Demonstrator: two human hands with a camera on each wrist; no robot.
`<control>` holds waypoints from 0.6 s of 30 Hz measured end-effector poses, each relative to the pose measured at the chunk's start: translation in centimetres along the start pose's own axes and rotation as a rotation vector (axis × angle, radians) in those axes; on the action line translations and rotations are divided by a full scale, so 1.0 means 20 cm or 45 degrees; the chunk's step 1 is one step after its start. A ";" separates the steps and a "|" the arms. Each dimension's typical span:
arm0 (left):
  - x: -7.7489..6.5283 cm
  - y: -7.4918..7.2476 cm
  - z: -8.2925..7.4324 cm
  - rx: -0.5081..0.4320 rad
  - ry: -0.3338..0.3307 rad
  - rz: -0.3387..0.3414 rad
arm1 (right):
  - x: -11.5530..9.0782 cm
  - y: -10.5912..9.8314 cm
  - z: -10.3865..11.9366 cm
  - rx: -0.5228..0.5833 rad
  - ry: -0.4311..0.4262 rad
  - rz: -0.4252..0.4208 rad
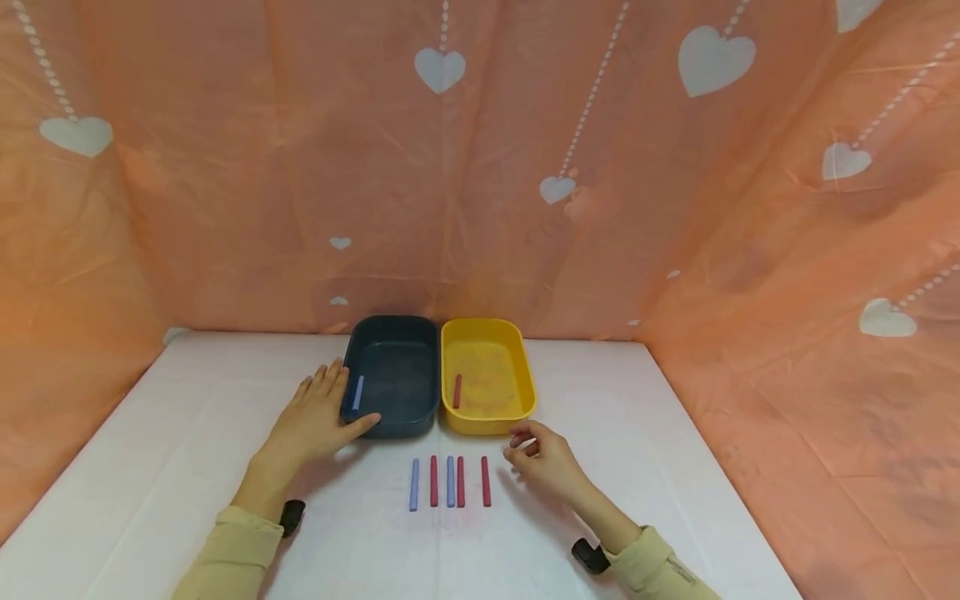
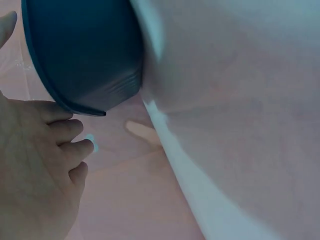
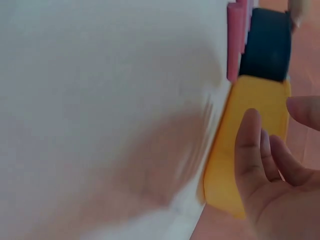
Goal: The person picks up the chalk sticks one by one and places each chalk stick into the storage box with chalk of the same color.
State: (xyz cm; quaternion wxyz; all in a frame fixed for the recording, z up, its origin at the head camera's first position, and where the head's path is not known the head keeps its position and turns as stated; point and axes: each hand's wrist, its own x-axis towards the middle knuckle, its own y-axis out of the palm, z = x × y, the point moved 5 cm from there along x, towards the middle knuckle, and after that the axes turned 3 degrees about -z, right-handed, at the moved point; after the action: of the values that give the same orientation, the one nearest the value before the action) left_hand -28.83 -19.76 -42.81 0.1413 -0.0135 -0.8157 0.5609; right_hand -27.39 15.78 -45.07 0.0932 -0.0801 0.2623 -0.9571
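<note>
A dark blue tray [image 1: 397,375] stands beside a yellow tray [image 1: 491,425]. My left hand [image 1: 311,421] lies spread along the dark tray's left side, thumb over its near corner. In the left wrist view the fingers [image 2: 70,131] are at the tray's rim. In front of the yellow tray hovers my right hand [image 1: 546,462], fingers loosely bent and holding nothing; the right wrist view shows its thumb [image 3: 305,110] apart from the fingers. A blue chalk stick [image 1: 358,393] lies in the dark tray, a red chalk stick [image 1: 457,392] in the yellow one.
Two blue chalk sticks, one leftmost [image 1: 414,485], and three red ones, one rightmost [image 1: 486,482], lie in a row on the white table [image 1: 622,417]. An orange curtain with white hearts [image 1: 487,250] hangs behind the trays and along both sides.
</note>
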 end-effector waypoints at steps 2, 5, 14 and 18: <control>0.00 0.01 0.01 -0.009 -0.009 0.011 | 0.01 0.04 0.00 0.004 -0.002 0.060; 0.01 0.02 0.01 -0.018 -0.009 0.015 | 0.01 0.08 -0.01 -0.019 -0.021 0.137; 0.00 0.03 0.00 -0.037 -0.029 0.044 | 0.03 0.17 0.01 -0.255 -0.150 0.229; 0.01 0.03 0.01 -0.042 -0.027 0.052 | 0.04 0.18 0.01 -0.291 -0.160 0.230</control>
State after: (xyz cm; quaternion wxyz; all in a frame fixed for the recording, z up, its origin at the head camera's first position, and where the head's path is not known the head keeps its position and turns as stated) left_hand -29.17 -19.65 -43.39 0.1211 -0.0265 -0.8257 0.5503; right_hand -27.62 12.43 -46.63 0.1854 -0.1258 0.3694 -0.9019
